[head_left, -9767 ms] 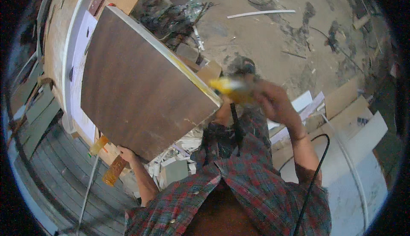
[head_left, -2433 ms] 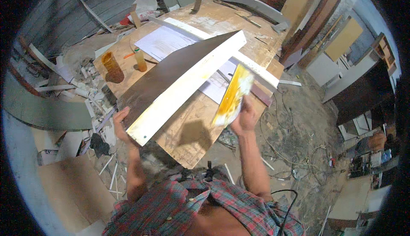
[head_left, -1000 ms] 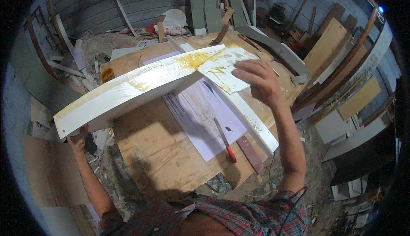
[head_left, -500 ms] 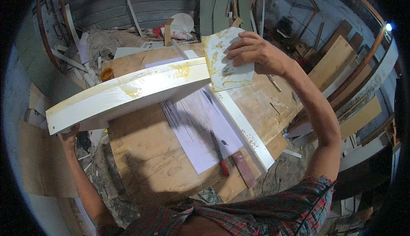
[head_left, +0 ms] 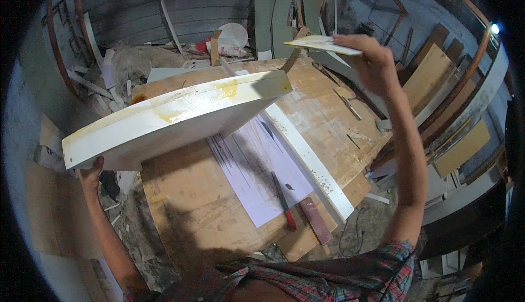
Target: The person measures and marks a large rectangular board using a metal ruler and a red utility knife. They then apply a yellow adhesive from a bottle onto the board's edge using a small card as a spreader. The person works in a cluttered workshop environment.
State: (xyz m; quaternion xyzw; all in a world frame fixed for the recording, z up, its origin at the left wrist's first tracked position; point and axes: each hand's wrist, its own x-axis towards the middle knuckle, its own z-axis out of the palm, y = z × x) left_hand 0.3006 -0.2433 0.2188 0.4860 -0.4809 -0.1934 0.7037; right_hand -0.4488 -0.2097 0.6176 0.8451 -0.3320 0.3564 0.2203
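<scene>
My left hand [head_left: 90, 176] grips the near left corner of a thick white panel [head_left: 164, 146], held tilted above the workbench. Along its upward-facing long edge lie wet yellowish smears of what looks like glue. Raised beyond the panel's right end, my right hand [head_left: 372, 61] pinches a thin flat white piece [head_left: 314, 43], now seen nearly edge-on and apart from the panel. Under the panel, a pale purple sheet [head_left: 257, 192] lies on the wooden bench top [head_left: 180, 209], partly hidden.
A white strip [head_left: 317, 176] crosses the bench diagonally. Near its lower end lie a red-handled tool [head_left: 290, 220] and a reddish-brown block [head_left: 315, 220]. An amber lump [head_left: 139, 98] shows behind the panel. Boards [head_left: 429, 77] lean at the right; scraps litter the far floor.
My right hand has lifted the flat piece off the panel's right end, moving right and up and turning it edge-on. The panel has shifted slightly right, still in my left hand.
</scene>
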